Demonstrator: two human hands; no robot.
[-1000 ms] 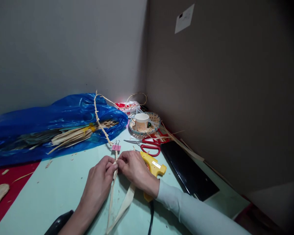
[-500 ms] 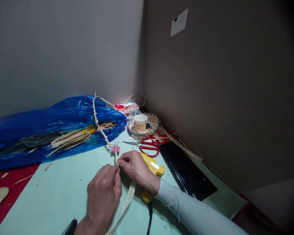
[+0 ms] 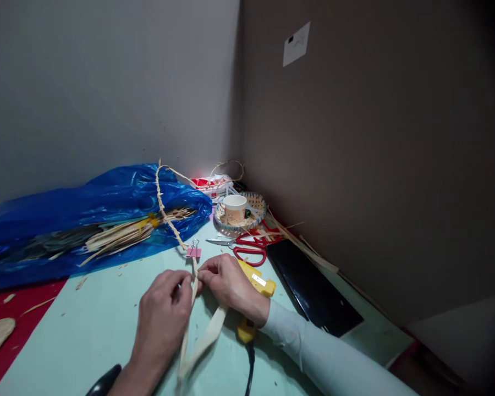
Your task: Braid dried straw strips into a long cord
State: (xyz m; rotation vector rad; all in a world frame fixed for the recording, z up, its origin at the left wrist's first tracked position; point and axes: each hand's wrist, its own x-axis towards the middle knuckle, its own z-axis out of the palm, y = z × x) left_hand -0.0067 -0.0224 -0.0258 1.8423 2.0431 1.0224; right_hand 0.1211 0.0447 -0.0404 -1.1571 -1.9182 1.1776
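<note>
My left hand point(image 3: 161, 314) and my right hand point(image 3: 227, 286) meet over the pale green table point(image 3: 94, 319), both pinching pale straw strips point(image 3: 202, 340) just below a pink binder clip point(image 3: 193, 251). The clip sits on the end of a braided straw cord point(image 3: 162, 204) that runs up and back over a blue plastic bag point(image 3: 86, 214). Loose flat strips trail from my fingers toward the table's near edge. My fingers are closed on the strips.
A yellow glue gun point(image 3: 256, 286) lies under my right wrist. Red-handled scissors point(image 3: 247, 248), a small woven basket point(image 3: 253, 212) holding a paper cup point(image 3: 235, 208), and a black flat slab point(image 3: 313, 286) lie along the right wall. A straw bundle point(image 3: 119, 234) rests in the bag.
My left hand has shifted slightly back and forth at the strips, twisting them; the right hand has stayed almost still at the braid's end.
</note>
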